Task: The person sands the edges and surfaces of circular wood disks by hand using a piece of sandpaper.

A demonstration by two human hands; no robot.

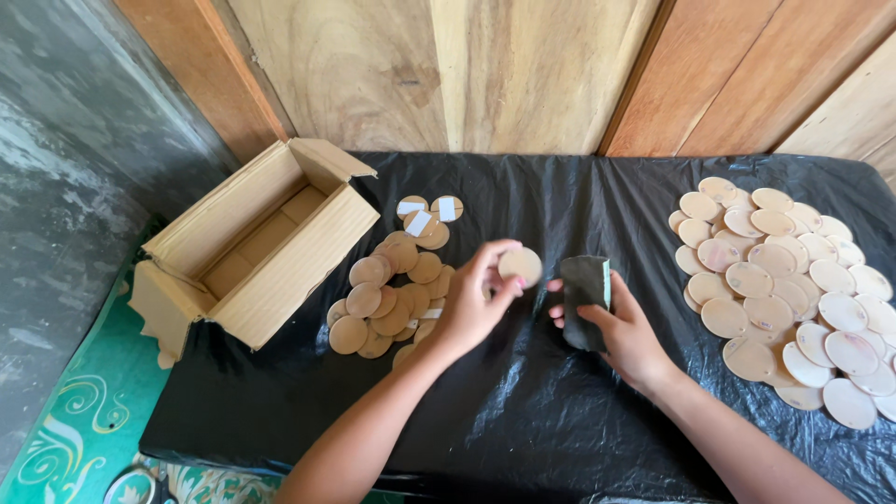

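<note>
Both forearms are reaching up from the lower edge of the view over a table draped in crinkled, glossy black plastic sheeting [485, 411]. The left hand [476, 303] is bending at the wrist with its fingers curling upward, and its fingertips are pinching the rim of a flat round wooden disc [521, 265], holding it on edge-up tilt just above the sheeting at the table's middle. The right hand [623, 334] is lying palm inward beside it, fingers wrapping snugly around a dark folded piece of sandpaper [584, 297] with a pale greenish edge showing on its right side; pad and disc are sitting close together, though contact between them cannot be made out. Left of the hands, a loose pile of tan discs [385, 297] is lying overlapped on the sheeting, with a few discs carrying white rectangular strips [422, 217] just beyond it. On the right, a wider heap of paler, smoother-looking discs [784, 289] is spreading toward the table edge. Farther left, an open corrugated cardboard box [252, 247] is resting on its side with flaps out. Behind everything, grained wooden wall planks [523, 70] are rising.
</note>
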